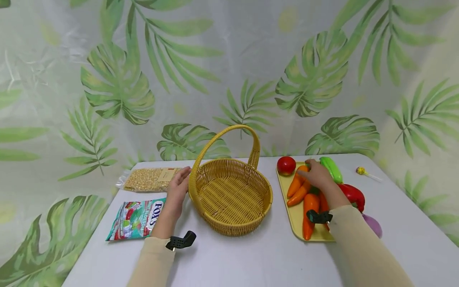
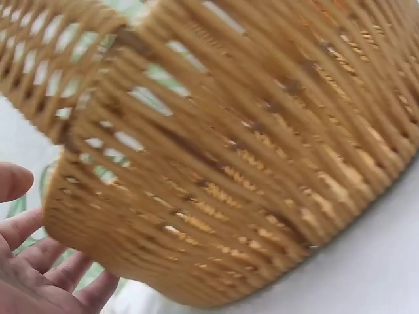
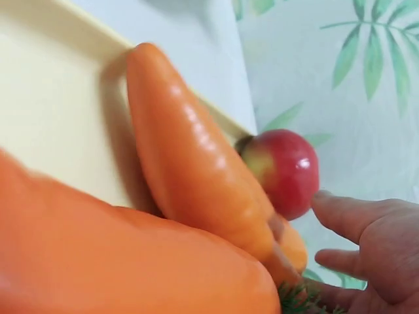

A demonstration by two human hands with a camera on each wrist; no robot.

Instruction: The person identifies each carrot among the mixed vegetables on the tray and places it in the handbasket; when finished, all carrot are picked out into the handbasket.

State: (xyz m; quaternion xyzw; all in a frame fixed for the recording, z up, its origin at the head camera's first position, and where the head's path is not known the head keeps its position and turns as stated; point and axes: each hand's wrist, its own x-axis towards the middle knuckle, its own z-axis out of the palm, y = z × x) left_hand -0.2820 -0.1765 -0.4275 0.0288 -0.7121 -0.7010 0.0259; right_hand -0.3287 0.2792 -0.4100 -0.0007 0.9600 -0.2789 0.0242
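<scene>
Okay, biggest first: white table [image 1: 233,259], everything set out on it. Wicker basket [image 1: 231,199] in the middle, handle up, nothing lying in it that I can see — so, my judgement, work is at its very start, with no item placed in the basket. Yellow tray [image 1: 297,219] to its right bears the carrots [image 1: 309,205], none of them lifted clear as far as I can tell; handling them is all still left.

Grain bag [image 1: 147,179] at the back left: tan label, print too small to read. In front of it, sweets bag [image 1: 136,219], "FOX'S" in big letters, "BLOSSOM" smaller beside the picture; looks untouched.

Left hand [image 1: 176,191]: beside the basket's wall, fingers extended, not wrapped round anything; contact hard to tell. Right hand [image 1: 319,174]: over the tray's far end, fingers spread near the carrot tops — no firm hold visible.

Smaller stuff: red pepper [image 1: 353,196] right of the tray, apple [image 1: 286,166] at its far left corner, lollipop [image 1: 361,170] off right, no writing legible.
</scene>
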